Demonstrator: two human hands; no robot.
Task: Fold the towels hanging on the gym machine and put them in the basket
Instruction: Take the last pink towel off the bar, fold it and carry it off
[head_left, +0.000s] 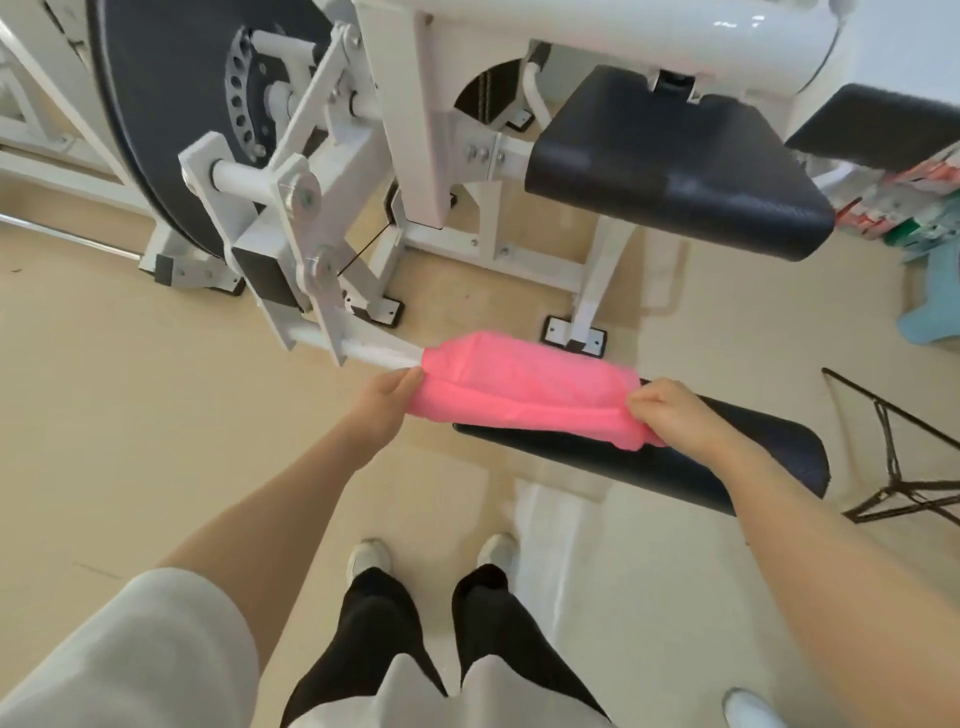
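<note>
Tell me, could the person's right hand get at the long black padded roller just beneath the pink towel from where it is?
Probably yes. The right hand pinches the pink towel directly over the black padded roller, with nothing between them, though it would have to let go first.

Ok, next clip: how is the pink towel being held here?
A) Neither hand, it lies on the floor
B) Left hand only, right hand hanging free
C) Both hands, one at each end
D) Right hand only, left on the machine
C: the left hand grips one end of the pink towel and the right hand pinches the other, above the black pad.
</note>
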